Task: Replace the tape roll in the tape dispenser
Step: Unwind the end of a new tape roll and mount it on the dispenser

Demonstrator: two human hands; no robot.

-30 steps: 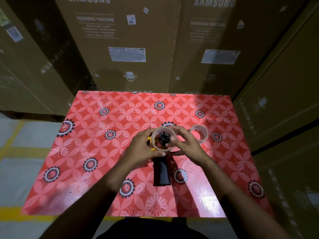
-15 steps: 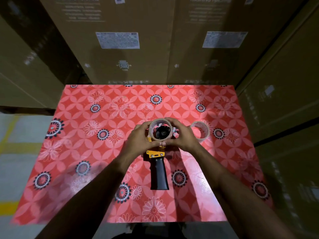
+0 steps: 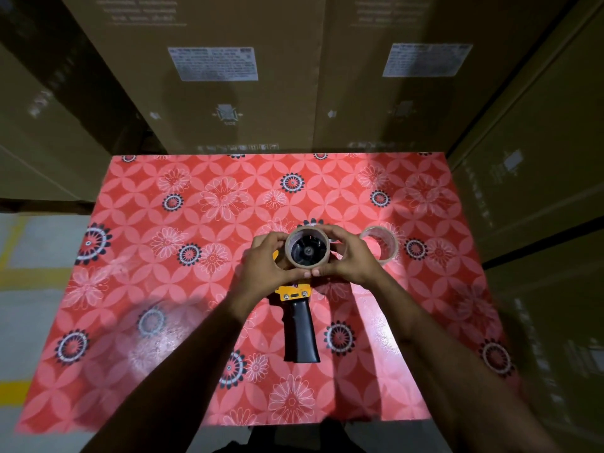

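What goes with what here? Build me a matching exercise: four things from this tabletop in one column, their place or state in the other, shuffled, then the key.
1. tape roll
2. spare roll
3. dispenser handle
4. left hand

A. black, pointing toward the person
B. lying alone on the tablecloth, right of both hands
C. around the black hub, gripped from both sides
D. gripping the roll opposite the right hand

Pairs: 1-C, 2-B, 3-A, 4-D

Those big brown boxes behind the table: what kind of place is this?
Probably a warehouse or stockroom: tall cardboard cartons with shipping labels are stacked around the table, and the concrete floor carries yellow line markings.
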